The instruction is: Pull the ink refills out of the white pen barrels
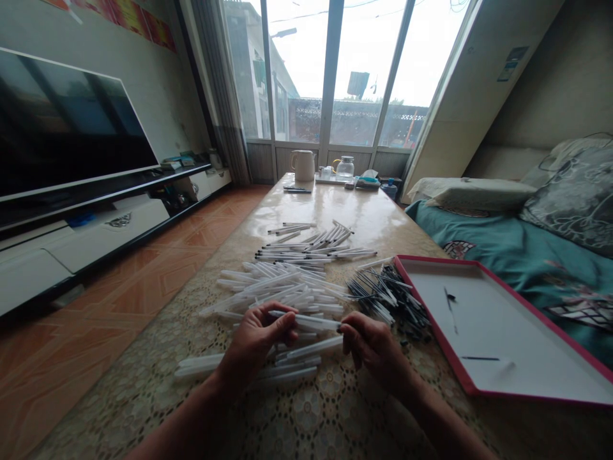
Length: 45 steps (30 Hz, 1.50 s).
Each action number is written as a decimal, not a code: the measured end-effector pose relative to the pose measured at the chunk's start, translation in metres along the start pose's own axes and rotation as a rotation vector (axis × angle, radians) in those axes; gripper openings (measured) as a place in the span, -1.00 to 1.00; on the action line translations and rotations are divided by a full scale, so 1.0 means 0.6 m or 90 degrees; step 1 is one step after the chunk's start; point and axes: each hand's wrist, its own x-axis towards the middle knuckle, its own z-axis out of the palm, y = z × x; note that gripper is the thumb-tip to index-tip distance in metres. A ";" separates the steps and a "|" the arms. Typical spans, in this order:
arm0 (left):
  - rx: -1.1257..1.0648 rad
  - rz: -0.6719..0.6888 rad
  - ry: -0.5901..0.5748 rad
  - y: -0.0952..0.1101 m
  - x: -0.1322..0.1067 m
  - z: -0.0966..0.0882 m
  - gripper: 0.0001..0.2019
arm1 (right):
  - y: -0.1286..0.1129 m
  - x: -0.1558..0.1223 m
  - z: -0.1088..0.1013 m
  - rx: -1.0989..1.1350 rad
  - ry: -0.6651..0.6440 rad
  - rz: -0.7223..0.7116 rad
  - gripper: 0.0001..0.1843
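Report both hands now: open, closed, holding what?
Left hand: closed, holding a clear plastic pen barrel.
Right hand: closed at the barrel's end; anything held cannot be told.

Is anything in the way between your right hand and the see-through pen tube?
No, nothing visible stands in the way: the right hand is right at the end of the clear pen tube, which the left hand is gripping.
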 end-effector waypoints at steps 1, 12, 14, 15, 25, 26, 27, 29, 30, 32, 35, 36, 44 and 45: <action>-0.002 0.000 0.002 0.000 0.000 0.000 -0.69 | 0.000 0.000 0.000 0.013 0.007 0.004 -0.72; 0.002 0.007 0.000 0.003 0.000 0.003 -0.71 | 0.001 0.001 0.001 0.046 0.000 0.017 -0.71; 0.003 0.006 -0.002 0.003 0.001 0.003 -0.71 | 0.003 0.000 0.002 0.062 -0.005 0.032 -0.70; 0.002 0.006 -0.004 0.004 0.001 0.003 -0.71 | 0.004 0.000 0.002 0.061 -0.010 0.034 -0.68; 0.008 -0.003 0.010 0.008 -0.003 0.007 -0.70 | 0.005 0.000 0.003 0.112 -0.012 0.048 -0.70; 0.007 -0.002 0.008 0.008 -0.003 0.007 -0.70 | 0.006 0.000 0.003 0.110 -0.020 0.052 -0.68; 0.007 -0.002 0.007 0.007 -0.004 0.007 -0.70 | 0.006 -0.001 0.003 0.103 -0.028 0.053 -0.64; 0.008 -0.001 0.006 0.007 -0.003 0.007 -0.70 | 0.007 -0.001 0.003 0.093 -0.035 0.049 -0.58; 0.010 -0.001 0.006 0.006 -0.003 0.007 -0.70 | 0.007 -0.001 0.003 0.091 -0.033 0.047 -0.58; 0.015 0.000 0.007 0.006 -0.002 0.006 -0.70 | 0.005 0.000 0.003 0.097 -0.022 0.046 -0.63; 0.017 0.000 0.006 0.007 -0.001 0.006 -0.70 | -0.001 0.001 0.004 0.143 -0.011 0.069 -0.68; 0.018 0.001 0.006 0.008 -0.001 0.006 -0.71 | -0.002 0.001 0.004 0.158 -0.015 0.079 -0.67; 0.032 0.003 -0.002 0.007 -0.004 0.006 -0.73 | 0.008 0.002 0.005 0.181 -0.051 0.103 -0.55; 0.027 0.003 0.006 0.006 -0.003 0.006 -0.72 | 0.007 0.002 0.005 0.189 -0.042 0.104 -0.57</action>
